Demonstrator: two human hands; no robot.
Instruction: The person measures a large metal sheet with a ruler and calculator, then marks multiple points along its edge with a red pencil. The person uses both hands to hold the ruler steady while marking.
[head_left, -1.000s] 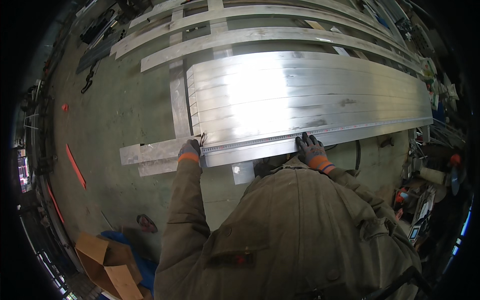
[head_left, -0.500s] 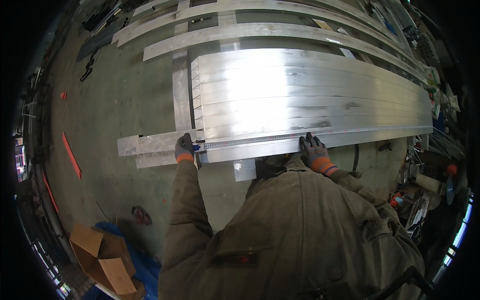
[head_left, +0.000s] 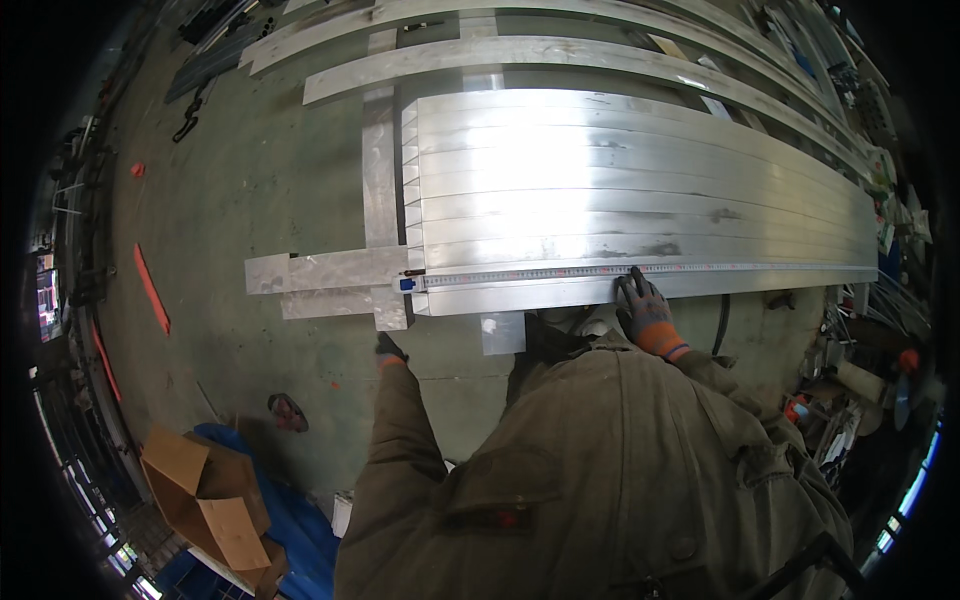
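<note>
Fingers [head_left: 634,290] of right hand [head_left: 643,308] are spread flat and pressed down on the tape [head_left: 640,270], which lies stretched along the near edge of the sheet stack [head_left: 640,190]. Tape runs from a blue end hook [head_left: 407,284] at the stack's left corner out to the right end of the stack; the fingertips sit on it about midway along, just right of centre.

Left hand [head_left: 388,349] is off the tape, hanging just below the near cross strips [head_left: 330,272], near the floor [head_left: 250,180]. Only the back of the glove shows, so can't tell how its fingers are set. It holds nothing visible.

Both hands wear dark gloves with orange cuffs.

Around:
- vertical strip [head_left: 380,170] beside the stack's left end, crossing the horizontal strips
- small metal offcut [head_left: 502,332] just below the stack edge, between the hands
- long bars [head_left: 560,50] beyond the stack
- orange strip [head_left: 151,288] on the floor far left
- cardboard box [head_left: 205,495] on a blue sheet [head_left: 300,520], lower left
- clutter of tools along the right rim

Nothing lies across the tape between hook and right hand.

Pose: right arm reaches forward and bent, palm down on the stack edge. Left arm straight down along the body, sleeve olive.
</note>
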